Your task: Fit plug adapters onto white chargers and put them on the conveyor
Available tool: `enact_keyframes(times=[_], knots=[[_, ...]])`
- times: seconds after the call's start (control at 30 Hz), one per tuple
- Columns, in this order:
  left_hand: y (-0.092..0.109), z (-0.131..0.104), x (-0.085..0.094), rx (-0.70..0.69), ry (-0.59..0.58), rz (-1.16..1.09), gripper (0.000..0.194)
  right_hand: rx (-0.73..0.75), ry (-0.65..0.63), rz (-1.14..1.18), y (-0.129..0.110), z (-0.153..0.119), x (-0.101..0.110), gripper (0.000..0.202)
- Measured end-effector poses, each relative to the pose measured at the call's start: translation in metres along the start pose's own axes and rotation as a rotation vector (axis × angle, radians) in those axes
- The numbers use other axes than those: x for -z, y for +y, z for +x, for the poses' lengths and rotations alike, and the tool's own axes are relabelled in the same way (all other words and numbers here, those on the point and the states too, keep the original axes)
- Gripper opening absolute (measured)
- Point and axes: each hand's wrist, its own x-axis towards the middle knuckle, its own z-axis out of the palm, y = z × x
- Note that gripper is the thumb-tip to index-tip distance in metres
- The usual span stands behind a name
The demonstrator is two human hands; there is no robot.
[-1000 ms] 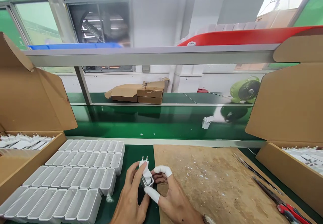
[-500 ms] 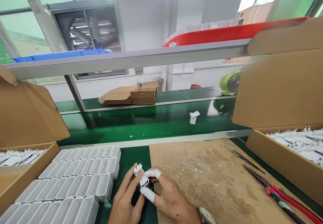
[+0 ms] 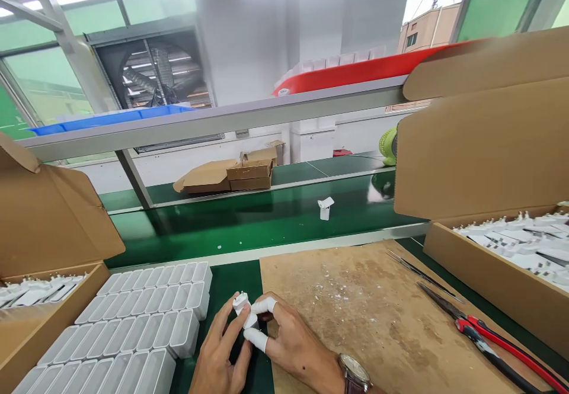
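Both hands meet at a small white plastic piece (image 3: 241, 302) with a pronged top, low in the middle of the view. My left hand (image 3: 224, 346) grips it from the left between thumb and fingers. My right hand (image 3: 291, 338), with white covers on its thumb and index fingertip and a watch (image 3: 354, 370) on the wrist, pinches the lower end of the piece. The face of the piece toward the palms is partly hidden by the fingers. Rows of white box-shaped housings (image 3: 128, 329) stand just left of my left hand.
A brown board (image 3: 355, 305) carries white crumbs, tweezers (image 3: 424, 275) and red-handled pliers (image 3: 480, 338). Open cartons of white parts stand at left (image 3: 95, 275) and right (image 3: 493, 263). Farther back, a small white piece (image 3: 325, 208) rests on the green surface (image 3: 267, 219) beneath a metal shelf (image 3: 249, 112).
The head view has shifted, moving the background slightly. The lower part of the held piece, which showed an open end before, now appears turned or closed up between my fingers.
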Motion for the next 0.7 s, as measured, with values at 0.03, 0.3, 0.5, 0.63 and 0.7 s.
enact_keyframes(times=[0.03,0.3,0.5,0.63,0.7], knots=[[-0.002,-0.001,-0.001,-0.013,0.004,0.012,0.052,0.008,0.0,-0.001,0.0,0.0,0.0,0.015],[-0.009,0.01,-0.007,0.183,-0.229,-0.093,0.03,-0.078,-0.032,-0.408,-0.001,0.007,0.022,0.029],[-0.016,0.084,0.01,0.442,-0.373,-0.343,0.021,-0.06,-0.158,-0.722,0.017,0.01,0.026,0.021],[-0.032,0.129,-0.001,0.44,-0.377,-0.352,0.024,-0.054,-0.203,-0.797,0.023,0.009,0.02,0.022],[-0.042,0.14,-0.013,0.461,-0.402,-0.371,0.026,-0.051,-0.219,-0.821,0.024,0.009,0.019,0.023]])
